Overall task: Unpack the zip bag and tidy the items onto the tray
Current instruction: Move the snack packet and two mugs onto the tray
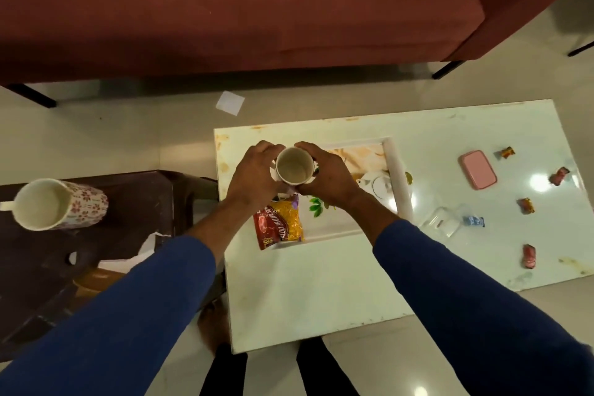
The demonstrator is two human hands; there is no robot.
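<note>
Gripping a white cup (294, 169) between both hands, left hand (254, 175) and right hand (328, 175), we hold it over the tray (398, 177) at the desk's (315, 283) ten o'clock. A snack packet (279, 223) lies at the tray's seven o'clock, a teapot (379, 185) at three. Beyond sit the crumpled zip bag (442, 222), a pink box (478, 169) and scattered candies (526, 206). A floral mug (58, 204) stands at nine o'clock, on a dark stool (96, 260).

red and yellow snack packet (279, 224) printed "ALOO BHUJIA SEV", partly hidden, other wrappers unreadable
</note>
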